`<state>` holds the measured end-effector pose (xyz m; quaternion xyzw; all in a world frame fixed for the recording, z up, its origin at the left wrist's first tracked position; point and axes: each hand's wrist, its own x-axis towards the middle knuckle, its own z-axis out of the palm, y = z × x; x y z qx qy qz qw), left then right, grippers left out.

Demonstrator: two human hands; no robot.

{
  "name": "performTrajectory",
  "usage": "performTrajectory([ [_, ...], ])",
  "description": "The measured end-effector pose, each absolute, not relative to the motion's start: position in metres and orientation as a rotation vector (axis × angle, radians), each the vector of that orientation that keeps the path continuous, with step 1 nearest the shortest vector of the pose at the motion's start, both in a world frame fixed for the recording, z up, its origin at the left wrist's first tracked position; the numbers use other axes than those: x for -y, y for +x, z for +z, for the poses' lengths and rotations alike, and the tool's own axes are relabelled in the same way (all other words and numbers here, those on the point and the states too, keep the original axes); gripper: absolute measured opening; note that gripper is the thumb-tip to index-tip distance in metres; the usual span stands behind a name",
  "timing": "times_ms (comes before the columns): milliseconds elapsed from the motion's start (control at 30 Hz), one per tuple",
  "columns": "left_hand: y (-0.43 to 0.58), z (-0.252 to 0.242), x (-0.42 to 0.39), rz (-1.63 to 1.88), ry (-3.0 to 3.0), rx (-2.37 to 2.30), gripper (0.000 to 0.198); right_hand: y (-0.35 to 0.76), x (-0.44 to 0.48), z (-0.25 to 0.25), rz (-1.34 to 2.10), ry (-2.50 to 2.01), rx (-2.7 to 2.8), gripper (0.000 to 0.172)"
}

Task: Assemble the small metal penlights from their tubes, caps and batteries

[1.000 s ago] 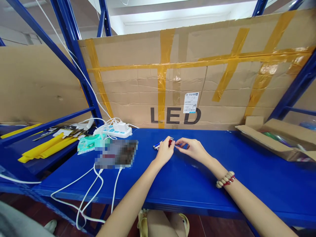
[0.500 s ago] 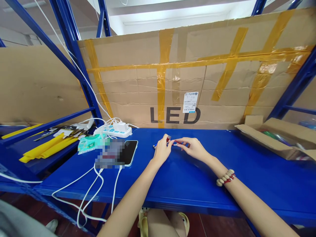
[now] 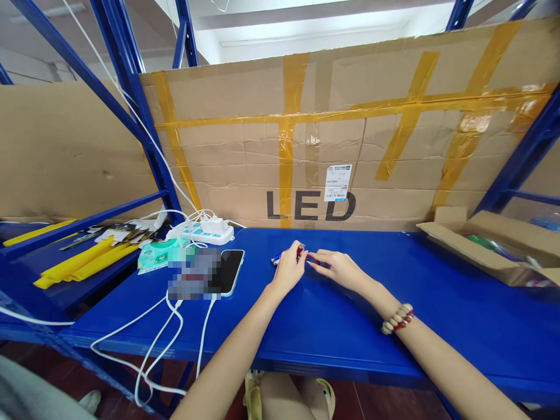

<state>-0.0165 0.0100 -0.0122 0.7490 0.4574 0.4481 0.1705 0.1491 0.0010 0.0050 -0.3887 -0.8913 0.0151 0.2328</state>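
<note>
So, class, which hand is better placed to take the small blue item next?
Probably the left hand: it is nearest the small blue item. The right hand is farther off; both seem busy with red pieces.

Red piece (image 3: pixel 300 251): small, with a pale, shiny far end; held between the fingers of the left hand (image 3: pixel 287 269), its near part covered by them. Slim red part (image 3: pixel 313 259): narrow, dark in places, pinched in the fingertips of the right hand (image 3: pixel 338 268), pointing left toward the red piece; whether the two touch cannot be determined. Blue item (image 3: pixel 275 259): slender, with a pale near-left end, lying just left of the left hand, partly hidden behind it.
</note>
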Motion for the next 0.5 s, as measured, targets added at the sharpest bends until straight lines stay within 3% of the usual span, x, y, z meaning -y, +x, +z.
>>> performTrajectory([
  [500,-0.0138,-0.0115,-0.0072,1.278,2.067,-1.252,0.02,0.1502,-0.002,0.0077,-0.033,-1.103,2.33,0.034],
])
